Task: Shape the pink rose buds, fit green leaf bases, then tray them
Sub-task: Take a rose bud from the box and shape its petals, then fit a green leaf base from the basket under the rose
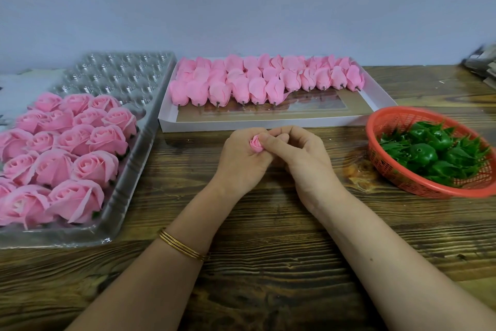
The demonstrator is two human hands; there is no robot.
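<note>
Fingers (279, 138) of left hand (241, 161) and right hand (303, 159) pinch one pink rose bud (256, 144) between them, mid-shaping
Clear tray (126, 185) roughly half filled with finished roses (80, 142); white box (268, 126) holds rows of unshaped buds (268, 83); red basket (374, 129) of green leaf bases (424, 153): much left

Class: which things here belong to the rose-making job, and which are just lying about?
Job: held bud, left hand, right hand, boxed buds, leaf bases, red basket, clear tray, finished roses.
Lying about: blurred pile far right, white sheet far left.

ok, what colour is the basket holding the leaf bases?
Red, an open plastic mesh. The basket shows best in the head view, at the far right.
</note>
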